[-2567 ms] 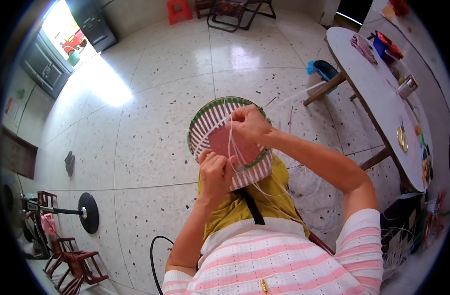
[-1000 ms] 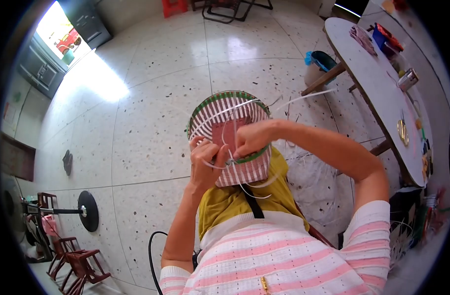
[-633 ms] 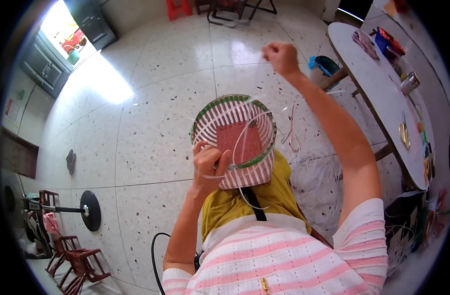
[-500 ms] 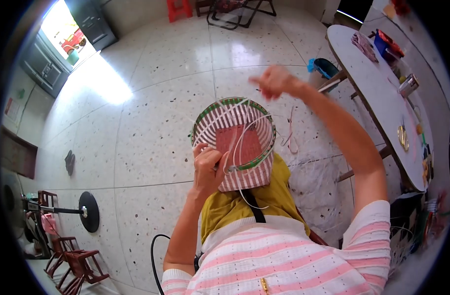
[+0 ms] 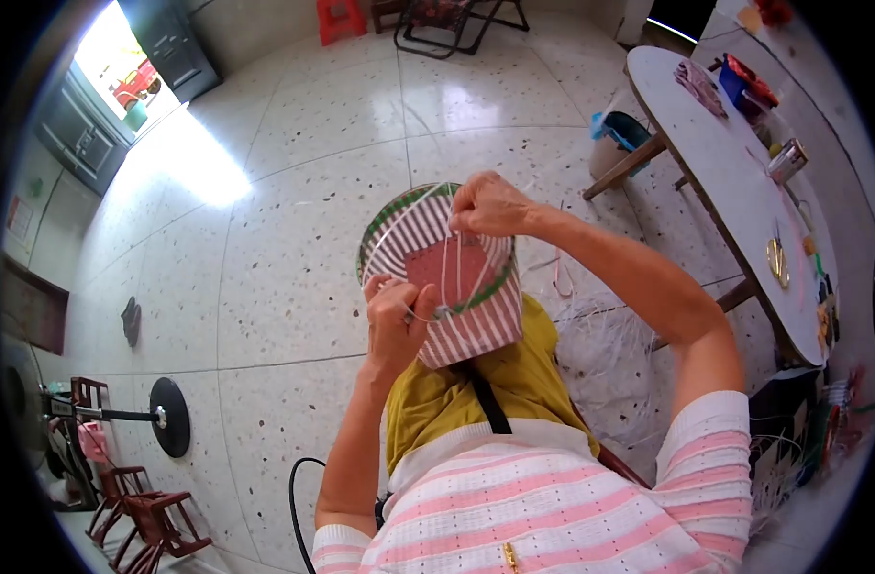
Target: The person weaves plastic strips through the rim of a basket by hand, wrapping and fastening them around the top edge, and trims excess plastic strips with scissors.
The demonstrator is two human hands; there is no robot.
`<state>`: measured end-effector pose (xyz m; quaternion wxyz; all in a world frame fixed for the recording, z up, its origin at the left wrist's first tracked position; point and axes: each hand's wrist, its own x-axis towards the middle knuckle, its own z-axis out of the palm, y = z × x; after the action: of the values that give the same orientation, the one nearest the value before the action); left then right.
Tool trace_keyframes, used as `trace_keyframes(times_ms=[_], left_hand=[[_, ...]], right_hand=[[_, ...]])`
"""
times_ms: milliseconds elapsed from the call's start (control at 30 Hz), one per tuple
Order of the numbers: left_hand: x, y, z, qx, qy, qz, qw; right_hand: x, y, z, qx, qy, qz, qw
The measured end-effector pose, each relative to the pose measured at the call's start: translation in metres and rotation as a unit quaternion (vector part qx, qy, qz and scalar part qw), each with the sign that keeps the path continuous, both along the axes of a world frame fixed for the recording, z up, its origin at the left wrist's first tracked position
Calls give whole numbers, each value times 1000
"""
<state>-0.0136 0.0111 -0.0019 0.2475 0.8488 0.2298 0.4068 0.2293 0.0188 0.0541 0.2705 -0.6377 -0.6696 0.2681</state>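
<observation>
A woven basket point(image 5: 476, 335) with pink-and-white stripes and a green rim rests on my lap, its open top tilted up and its reddish bottom visible inside. My left hand point(image 5: 395, 316) is closed on the near left part of the rim. Over the far right side of the opening, my right hand point(image 5: 490, 205) pinches a thin white strip point(image 5: 459, 263), which runs down toward the near rim beside my left hand. Other pale strips cross the opening in loops.
At the right, a long table point(image 5: 686, 124) bears scissors point(image 5: 777, 261), a can point(image 5: 787, 161), a cloth and a blue container. Beside its leg stands a bin point(image 5: 614, 143). Loose strips point(image 5: 600, 354) lie on the floor. Small brown chairs point(image 5: 160, 521) and a round black base point(image 5: 170, 417) are at left.
My right hand swung out beyond the basket and has come back over its rim, with the strip now drawn up. My left hand stayed at the rim. The basket has tilted slightly.
</observation>
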Motion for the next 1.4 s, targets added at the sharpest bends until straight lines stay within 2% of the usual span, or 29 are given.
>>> trace_keyframes(times_ms=[100, 167, 200, 267, 300, 400, 433, 500, 533, 667, 733, 767, 833, 1067, 1133, 1167, 1233, 1267, 1333, 1367, 1400], left_hand=[[0, 5, 0, -13, -2, 10, 1000], [-2, 2, -3, -12, -12, 6, 1000], [-1, 0, -3, -12, -12, 5, 1000], [1, -5, -3, -13, -18, 8, 1000], [2, -5, -4, -14, -20, 7, 1000], [4, -6, -6, 11, -15, 9, 1000], [6, -6, -5, 17, -18, 10, 1000], [9, -7, -5, 22, -22, 8, 999], [10, -7, -3, 10, -14, 12, 1000], [10, -7, -4, 5, 1, 14, 1000], [9, -5, -6, 2, 6, 14, 1000], [9, -5, -6, -1, 11, 13, 1000], [11, -6, -4, 4, 6, 16, 1000], [10, -5, -6, 14, 1, 18, 1000], [10, -5, -4, 16, 4, 16, 1000], [11, -5, -4, 19, 7, 13, 1000], [11, -4, -6, 18, 5, 16, 1000], [11, -3, -7, 17, 3, 18, 1000], [12, -4, -5, 14, 3, 17, 1000], [12, -4, -5, 12, 4, 11, 1000], [12, -4, -4, 10, 5, 12, 1000]], right_hand=[[3, -4, 33, -5, 0, -10, 1000], [1, -13, 58, -147, 101, -9, 984], [6, -11, 59, -147, 101, -10, 984], [23, -7, 63, -102, -64, -44, 992], [30, -12, 59, -103, -65, -44, 992], [40, -27, 54, -228, -117, -63, 965], [40, -31, 51, -228, -118, -65, 964], [41, -41, 43, -203, -274, -52, 939], [40, -47, 41, -147, -297, -64, 941], [50, -53, 35, -161, -300, -72, 937], [48, -59, 49, -221, -55, -112, 967], [49, -60, 47, -221, -55, -111, 967], [52, -60, 37, -53, -247, -82, 964], [41, -66, 20, -126, -267, -153, 943], [47, -68, 7, -46, -221, -101, 969], [51, -69, 3, -47, -222, -100, 969], [50, -70, 5, 92, -220, -94, 967], [49, -69, 6, 92, -220, -90, 967], [31, -75, 28, 190, -215, -146, 947], [19, -80, 43, 189, -214, -144, 947], [5, -86, 60, 259, -171, -129, 942]])
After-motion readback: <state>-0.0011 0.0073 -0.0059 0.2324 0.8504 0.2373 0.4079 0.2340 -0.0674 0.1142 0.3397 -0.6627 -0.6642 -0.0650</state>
